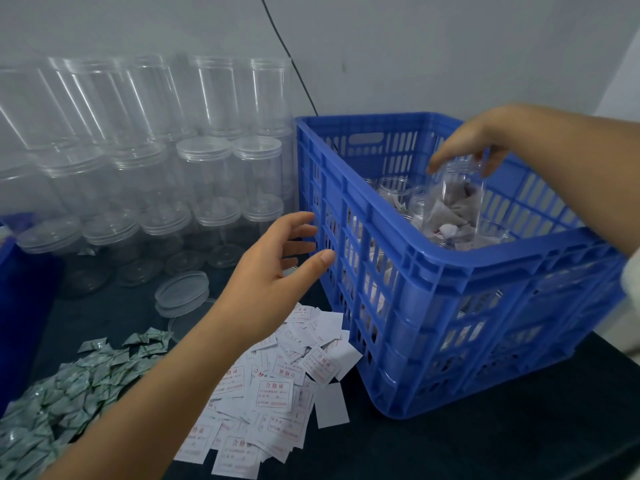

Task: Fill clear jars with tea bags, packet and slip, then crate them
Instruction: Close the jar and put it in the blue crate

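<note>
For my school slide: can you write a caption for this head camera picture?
Right hand lowers a filled jar into the blue crate while the open left hand reaches toward empty jars.

Head view (single) looks forward-down, close over table (450, 441).

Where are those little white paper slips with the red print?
The white slips lie in a loose pile on the dark table, low and centre in the head view, between the green packets on their left and the blue crate on their right.
</note>
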`<action>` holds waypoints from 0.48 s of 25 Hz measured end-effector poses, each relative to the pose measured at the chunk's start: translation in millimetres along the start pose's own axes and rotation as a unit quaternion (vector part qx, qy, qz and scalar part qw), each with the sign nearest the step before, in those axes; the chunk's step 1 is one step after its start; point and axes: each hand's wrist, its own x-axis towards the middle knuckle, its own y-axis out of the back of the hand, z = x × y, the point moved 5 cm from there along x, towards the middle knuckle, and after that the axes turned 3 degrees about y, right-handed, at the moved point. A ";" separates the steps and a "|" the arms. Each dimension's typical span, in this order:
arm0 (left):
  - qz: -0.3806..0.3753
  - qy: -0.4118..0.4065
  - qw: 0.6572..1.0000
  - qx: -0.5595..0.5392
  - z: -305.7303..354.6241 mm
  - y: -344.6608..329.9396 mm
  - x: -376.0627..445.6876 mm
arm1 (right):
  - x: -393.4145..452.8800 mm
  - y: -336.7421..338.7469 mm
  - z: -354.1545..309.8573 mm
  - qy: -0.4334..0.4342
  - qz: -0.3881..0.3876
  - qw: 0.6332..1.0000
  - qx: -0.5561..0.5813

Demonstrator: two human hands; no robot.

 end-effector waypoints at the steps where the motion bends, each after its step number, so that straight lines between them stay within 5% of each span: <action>1: -0.001 0.000 1.000 0.002 -0.5 0.1 -0.2 | 3.4 -1.8 3.4 -0.002 0.006 1.000 0.022; 12: -0.011 -0.006 1.000 0.016 1.8 1.0 0.3 | -1.8 31.7 9.4 0.021 0.075 0.988 0.130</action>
